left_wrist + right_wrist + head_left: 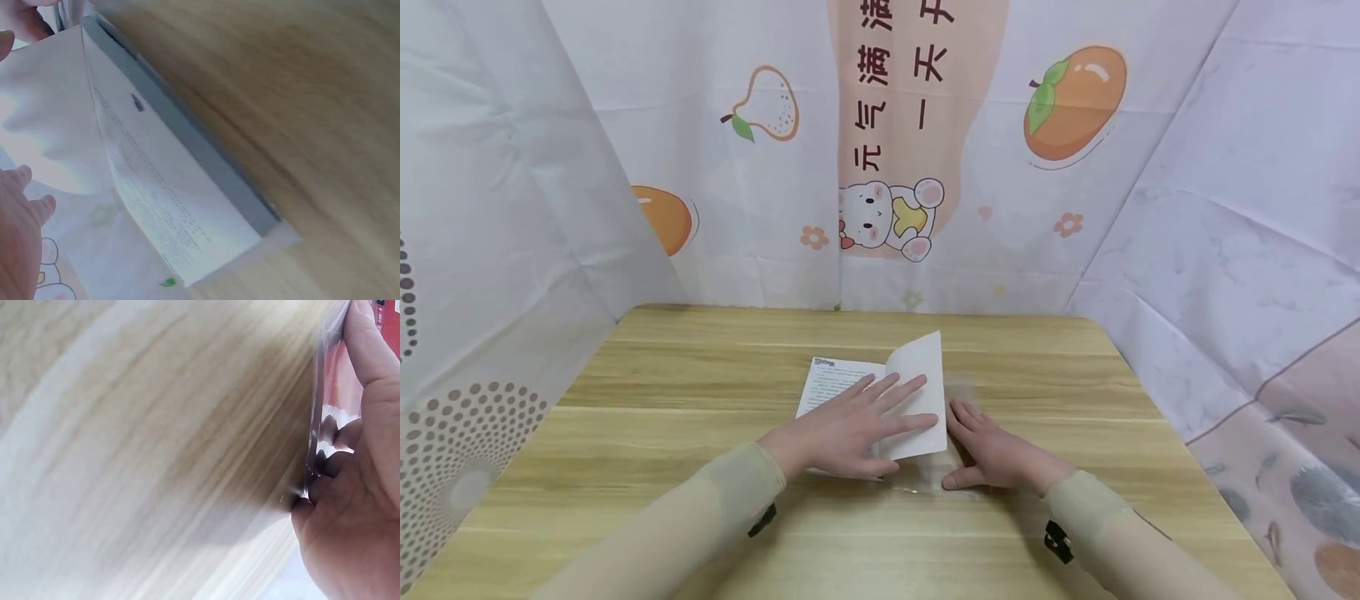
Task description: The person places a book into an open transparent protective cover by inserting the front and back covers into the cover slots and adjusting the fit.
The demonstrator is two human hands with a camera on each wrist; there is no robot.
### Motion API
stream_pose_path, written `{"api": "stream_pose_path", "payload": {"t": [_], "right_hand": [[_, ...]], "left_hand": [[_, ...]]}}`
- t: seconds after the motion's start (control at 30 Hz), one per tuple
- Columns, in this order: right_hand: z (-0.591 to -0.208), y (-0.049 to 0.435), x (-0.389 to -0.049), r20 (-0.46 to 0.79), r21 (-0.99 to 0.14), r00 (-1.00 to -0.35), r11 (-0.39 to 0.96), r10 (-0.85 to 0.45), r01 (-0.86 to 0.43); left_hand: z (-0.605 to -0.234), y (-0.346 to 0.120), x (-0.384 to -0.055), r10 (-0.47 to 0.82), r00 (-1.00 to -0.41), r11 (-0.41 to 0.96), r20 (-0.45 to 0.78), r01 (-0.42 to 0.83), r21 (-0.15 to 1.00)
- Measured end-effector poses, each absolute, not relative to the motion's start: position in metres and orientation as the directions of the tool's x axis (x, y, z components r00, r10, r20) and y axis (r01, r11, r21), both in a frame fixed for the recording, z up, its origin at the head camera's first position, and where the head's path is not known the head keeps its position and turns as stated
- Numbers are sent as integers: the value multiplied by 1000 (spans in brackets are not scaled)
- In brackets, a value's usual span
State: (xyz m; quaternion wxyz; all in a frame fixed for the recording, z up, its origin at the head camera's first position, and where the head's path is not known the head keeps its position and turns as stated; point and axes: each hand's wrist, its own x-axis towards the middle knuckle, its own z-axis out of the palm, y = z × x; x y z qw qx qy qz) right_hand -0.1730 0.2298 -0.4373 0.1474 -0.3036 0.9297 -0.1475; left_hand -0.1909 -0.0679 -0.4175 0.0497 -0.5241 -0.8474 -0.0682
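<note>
Wood-grain table (1037,354); open booklet (842,375) near its middle; left hand (850,429), fingers spread, over the raised page (917,360); right hand (1000,454), fingers extended, on the clear cover (921,481). Light, even pressure should prevent creases.

元气满满, 一天 on curtain (895,158), book page (831,387) print illegible

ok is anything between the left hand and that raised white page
Nothing visible: in the head view the left hand lies with spread fingers over the white page, and no other thing shows between them.
</note>
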Motion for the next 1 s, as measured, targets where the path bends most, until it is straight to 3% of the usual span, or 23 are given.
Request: {"api": "stream_pose_path", "payload": {"t": [0.73, 1.0], "right_hand": [[-437, 231, -171, -173, -385, -752, 746, -636, -543], [-435, 229, -172, -210, -373, -763, 772, -611, -515]], "left_hand": [[-411, -55, -195, 898, -433, 430, 81, 901, 49], [-411, -59, -194, 889, -454, 452, 58, 891, 53]]}}
